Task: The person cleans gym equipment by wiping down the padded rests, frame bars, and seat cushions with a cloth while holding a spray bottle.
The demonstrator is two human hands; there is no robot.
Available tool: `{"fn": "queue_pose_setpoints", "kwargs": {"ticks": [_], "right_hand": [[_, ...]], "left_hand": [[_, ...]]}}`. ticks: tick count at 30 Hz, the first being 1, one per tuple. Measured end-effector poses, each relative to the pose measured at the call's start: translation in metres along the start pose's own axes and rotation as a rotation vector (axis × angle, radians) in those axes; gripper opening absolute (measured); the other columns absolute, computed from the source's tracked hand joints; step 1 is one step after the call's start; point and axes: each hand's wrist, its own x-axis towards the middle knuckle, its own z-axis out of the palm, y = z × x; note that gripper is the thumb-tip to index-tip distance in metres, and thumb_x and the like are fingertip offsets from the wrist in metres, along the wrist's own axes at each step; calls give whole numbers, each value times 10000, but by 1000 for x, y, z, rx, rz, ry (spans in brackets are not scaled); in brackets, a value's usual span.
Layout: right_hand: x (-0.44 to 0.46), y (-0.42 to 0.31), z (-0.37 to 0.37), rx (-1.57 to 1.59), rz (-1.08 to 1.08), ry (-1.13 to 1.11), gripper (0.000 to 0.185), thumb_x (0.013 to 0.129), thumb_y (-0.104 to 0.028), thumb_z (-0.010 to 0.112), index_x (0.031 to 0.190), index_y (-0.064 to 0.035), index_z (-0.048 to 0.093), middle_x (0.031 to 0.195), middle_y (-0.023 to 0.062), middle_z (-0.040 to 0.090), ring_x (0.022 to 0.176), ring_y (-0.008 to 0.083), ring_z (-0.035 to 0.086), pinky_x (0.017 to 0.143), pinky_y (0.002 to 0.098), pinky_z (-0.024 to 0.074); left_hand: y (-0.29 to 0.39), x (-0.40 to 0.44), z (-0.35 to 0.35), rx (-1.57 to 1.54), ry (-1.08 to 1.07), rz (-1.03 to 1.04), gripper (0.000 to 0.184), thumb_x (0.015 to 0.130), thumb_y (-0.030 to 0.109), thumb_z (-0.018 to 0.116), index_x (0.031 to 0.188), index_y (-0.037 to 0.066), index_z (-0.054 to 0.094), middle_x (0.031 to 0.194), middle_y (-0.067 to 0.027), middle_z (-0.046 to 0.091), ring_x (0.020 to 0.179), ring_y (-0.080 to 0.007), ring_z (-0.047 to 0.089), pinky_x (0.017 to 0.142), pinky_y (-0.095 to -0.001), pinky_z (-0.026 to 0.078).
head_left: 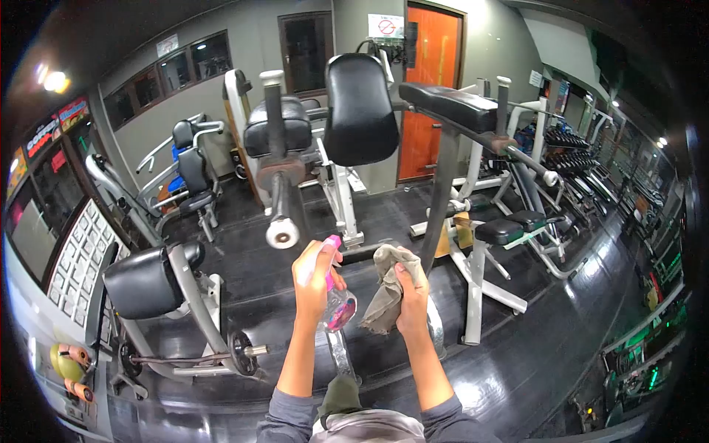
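In the lower middle of the head view, my left hand (313, 275) is closed around a clear spray bottle (340, 308) with a pink nozzle. Just to its right, my right hand (411, 292) grips a crumpled grey-green cloth (385, 295), which hangs down from the fingers. The two hands are apart, and bottle and cloth do not touch. Beyond them stands a gym machine with a black padded backrest (360, 109), two black arm pads (278, 127) and metal handles (281, 230). Neither hand touches the machine.
A machine with a black pad (142, 280) stands at the left. To the right are a bench with a small black seat (499, 232) and a dumbbell rack (572, 159). An orange door (430, 81) is behind. Metal legs cross the dark floor (509, 362).
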Motion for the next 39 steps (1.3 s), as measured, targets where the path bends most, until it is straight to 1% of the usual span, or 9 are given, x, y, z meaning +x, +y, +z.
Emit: {"fn": "queue_pose_setpoints", "kwargs": {"ticks": [12,15,18,23,26,29,31,36,39], "right_hand": [[58,-15,-74,161,213,71,379,938,-70,556,1314,-24,535,1169,79,656,1031,140,636,911,267,492],[100,-5,-95,266,299,-13,507,862,-40,575,1361,-32,488,1180,93,637,1025,160,638,915,281,493],[150,10,-100,-54,329,-63,517,849,-89,618,1349,-46,494,1132,67,609,1049,164,598,949,307,470],[238,37,-81,61,461,-139,585,867,-100,613,1417,-62,415,1211,58,558,1091,139,544,956,277,427],[275,56,-65,102,500,-270,572,867,-91,614,1403,-53,415,1203,57,556,1090,140,543,957,279,432],[296,84,-47,111,478,-301,512,878,-70,601,1363,-44,438,1183,51,557,1072,132,547,953,282,439],[304,101,-28,72,348,-289,456,900,-62,612,1327,-41,456,1189,44,553,1072,121,544,948,281,443],[315,113,15,125,285,-366,367,923,-55,648,1271,-38,532,1118,50,624,1042,128,591,940,286,461],[329,125,35,5,-65,-473,380,871,-14,692,1244,-13,621,1299,116,605,1187,206,587,1013,312,438]], "left_hand": [[-8,89,88,-21,-18,230,188,971,118,556,912,-54,602,777,-73,583,495,-103,558,529,-292,555],[-17,121,90,124,15,253,304,1011,256,527,1003,-39,599,841,-79,574,488,-116,553,558,-324,583],[-5,150,94,251,195,282,225,988,189,569,929,-28,593,763,-56,562,504,-105,565,513,-281,527],[11,187,87,523,456,234,248,957,171,616,812,-21,560,617,-33,509,515,-85,562,481,-252,481],[8,192,73,590,515,233,242,968,207,596,874,-16,590,682,-40,549,496,-86,554,497,-248,508],[9,195,73,644,592,209,287,976,262,577,891,-12,594,714,-46,570,476,-83,543,498,-242,517],[8,200,76,585,704,215,250,941,146,610,761,-10,532,613,7,493,492,-54,517,478,-230,483],[-4,208,66,724,783,242,259,933,151,597,748,-18,533,608,8,469,490,-42,476,498,-233,515],[-5,209,65,693,829,276,267,912,175,605,748,-25,539,622,1,479,475,-49,482,501,-243,518]]}}
